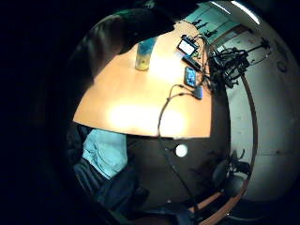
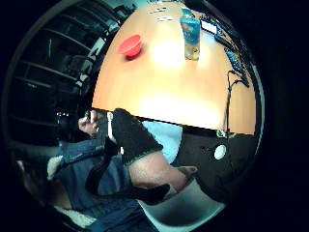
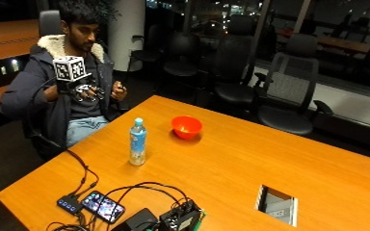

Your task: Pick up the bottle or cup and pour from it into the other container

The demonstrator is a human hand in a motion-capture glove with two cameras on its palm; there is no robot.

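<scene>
Bottle [image 3: 138, 142] stands upright on the wooden desk [image 3: 236, 168], capped, with a blue label and pale liquid low in it; nothing touches it. Red bowl [image 3: 187, 126] sits on the desk just beyond the bottle, near the edge closest to the seated person, apart from the bottle with bare wood between them. Both palm views confirm this: the bottle [image 2: 191, 33] is upright on the desktop and the bowl [image 2: 130, 45] lies to one side of it, well clear of the gloved hand. Person sits in a chair off the corner of the desk, both hands raised in front of the chest, away from the desktop. Right hand [image 3: 85, 91], gloved, is held up at chest height close to the bare left hand [image 3: 118, 90]; cannot tell from these views whether the gloved fingers are curled or relaxed, and no task item is in them. Phone [image 3: 103, 206], small black boxes and a tangle of cables [image 3: 140, 190] lie at the near edge of the desk. Rectangular cable hatch [image 3: 277, 204] is set into the desktop.
</scene>
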